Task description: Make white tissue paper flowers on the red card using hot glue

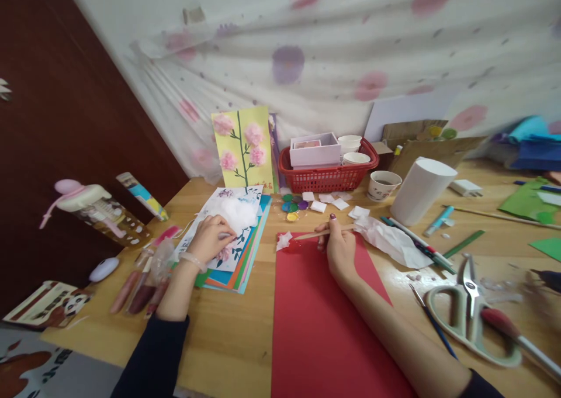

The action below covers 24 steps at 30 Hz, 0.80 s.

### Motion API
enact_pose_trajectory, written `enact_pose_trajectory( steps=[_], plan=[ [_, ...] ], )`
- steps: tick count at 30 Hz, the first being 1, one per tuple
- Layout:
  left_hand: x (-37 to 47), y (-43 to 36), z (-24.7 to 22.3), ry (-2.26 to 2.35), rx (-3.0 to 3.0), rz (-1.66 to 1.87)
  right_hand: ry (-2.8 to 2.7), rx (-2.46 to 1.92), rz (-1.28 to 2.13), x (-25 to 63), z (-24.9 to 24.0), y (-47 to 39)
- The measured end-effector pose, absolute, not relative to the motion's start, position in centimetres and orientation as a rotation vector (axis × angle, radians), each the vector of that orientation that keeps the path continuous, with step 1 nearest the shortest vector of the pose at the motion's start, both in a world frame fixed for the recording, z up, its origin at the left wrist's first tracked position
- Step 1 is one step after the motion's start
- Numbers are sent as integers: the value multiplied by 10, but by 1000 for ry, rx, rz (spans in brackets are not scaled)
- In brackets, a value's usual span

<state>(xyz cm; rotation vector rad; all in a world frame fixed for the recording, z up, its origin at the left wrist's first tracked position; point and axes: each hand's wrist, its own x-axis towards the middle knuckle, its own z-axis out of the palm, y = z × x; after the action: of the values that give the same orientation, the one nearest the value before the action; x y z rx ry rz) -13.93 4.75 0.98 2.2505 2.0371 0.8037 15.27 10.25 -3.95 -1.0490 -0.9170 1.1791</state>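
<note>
My left hand [211,239] is at the white cotton [239,214] on a stack of printed and coloured sheets [245,275], its fingers pressed together at the cotton's lower edge. In my right hand [339,246] is a thin wooden stick [316,233], held level over the top of a red sheet [324,328]. The stick's left end is near a wet red smear [295,246] in the sheet's upper left corner. Beside the smear lies a small white piece [284,241]. Crumpled white tissue [392,243] lies right of my right hand.
Behind are a yellow flower picture [243,146], a red basket [326,180], a paper cup [383,186] and a white roll [421,192]. Small paint pots [292,217] stand in front. Scissors [471,304] and a brush [433,322] lie right; a bottle [103,211] is left.
</note>
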Motion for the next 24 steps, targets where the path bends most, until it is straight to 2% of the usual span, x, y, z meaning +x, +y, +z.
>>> enact_pose_trajectory(
  steps=[2, 4, 6, 8, 11, 15, 18, 20, 24],
  plan=[
    [-138, 49, 9, 2087, 2243, 904, -916, -1049, 1179, 153, -40, 103],
    [-135, 49, 10, 2124, 2152, 1175, -923, -1049, 1187, 153, -40, 103],
    [-128, 48, 13, 2046, 1950, 1473, -944, -1039, 1200, 152, -40, 103],
    [-116, 47, 14, 1916, 1784, 1586, -970, -1028, 1208, 151, -40, 102],
    [-94, 45, 13, 1743, 1703, 1422, -1007, -1012, 1207, 150, -41, 102],
    [-67, 42, 8, 1333, 1541, 986, -1003, -1037, 1244, 151, -40, 102],
    [-51, 43, -4, 1259, 1594, 719, -1023, -1071, 1229, 153, -38, 100],
    [-43, 45, -14, 1349, 1690, 669, -1068, -1072, 1167, 154, -37, 96],
    [-36, 51, -29, 1489, 1771, 784, -1281, -1064, 973, 155, -36, 85]
  ],
)
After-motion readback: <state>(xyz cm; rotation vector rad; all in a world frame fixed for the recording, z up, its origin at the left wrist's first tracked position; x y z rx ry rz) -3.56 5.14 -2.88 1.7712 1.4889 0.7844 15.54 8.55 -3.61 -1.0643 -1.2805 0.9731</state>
